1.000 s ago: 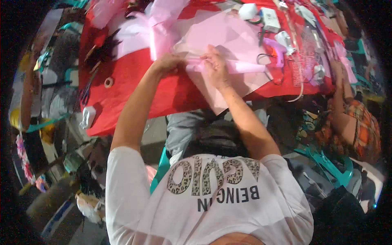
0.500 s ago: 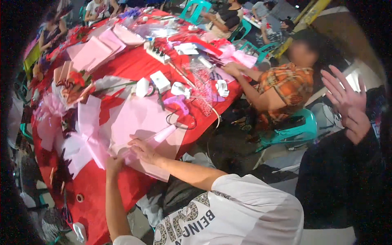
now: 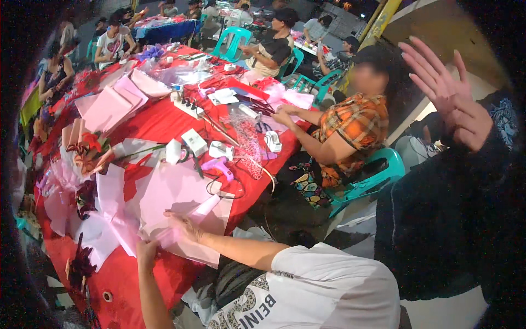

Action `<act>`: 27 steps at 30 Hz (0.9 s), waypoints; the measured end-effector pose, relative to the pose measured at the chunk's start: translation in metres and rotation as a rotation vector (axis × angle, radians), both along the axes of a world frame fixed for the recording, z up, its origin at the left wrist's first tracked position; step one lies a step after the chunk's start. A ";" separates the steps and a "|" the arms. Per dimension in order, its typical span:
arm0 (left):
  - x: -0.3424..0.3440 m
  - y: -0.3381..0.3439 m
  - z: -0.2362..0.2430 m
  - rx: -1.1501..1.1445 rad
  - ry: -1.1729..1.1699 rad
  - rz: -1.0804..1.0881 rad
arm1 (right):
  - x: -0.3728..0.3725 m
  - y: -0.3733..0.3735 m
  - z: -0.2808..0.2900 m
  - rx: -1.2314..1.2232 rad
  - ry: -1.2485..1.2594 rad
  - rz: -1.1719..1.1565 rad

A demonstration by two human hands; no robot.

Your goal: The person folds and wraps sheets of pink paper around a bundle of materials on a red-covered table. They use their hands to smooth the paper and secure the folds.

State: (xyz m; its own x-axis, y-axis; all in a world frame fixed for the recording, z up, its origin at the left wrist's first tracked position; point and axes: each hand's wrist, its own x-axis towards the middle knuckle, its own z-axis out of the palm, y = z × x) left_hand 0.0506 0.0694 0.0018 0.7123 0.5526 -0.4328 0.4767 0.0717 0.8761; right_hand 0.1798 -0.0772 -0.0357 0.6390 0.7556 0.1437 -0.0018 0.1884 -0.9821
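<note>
My left hand [image 3: 147, 253] is closed at the near left edge of a pink wrapping paper sheet [image 3: 164, 189], fingertips partly hidden. My right hand [image 3: 184, 227] lies across the same paper, holding its gathered near part; the fingers reach over it and the thumb side is hard to see. Between both hands the paper is bunched, and a folded strip [image 3: 205, 208] sticks up to the right of my right hand. Pinched in the middle like a bow, another pink and white paper piece [image 3: 112, 211] lies just left of them. A purple glue gun [image 3: 218, 167] rests beyond the sheet.
A red-covered table [image 3: 123, 285] carries a wrapped red flower [image 3: 90, 148], a white box [image 3: 194, 142], a power strip [image 3: 189, 107], stacked pink sheets [image 3: 112, 101] and a tape roll [image 3: 107, 296]. A person in orange plaid [image 3: 356, 126] sits right; someone's raised hands [image 3: 455, 98] show beyond.
My view has tilted up, so more of the far tables shows. Both my hands stay at the pink paper. The raised hands of the person in black have come closer together.
</note>
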 end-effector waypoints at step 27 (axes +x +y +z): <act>-0.006 0.006 -0.017 0.089 -0.062 -0.082 | -0.001 0.006 -0.012 0.044 0.167 -0.039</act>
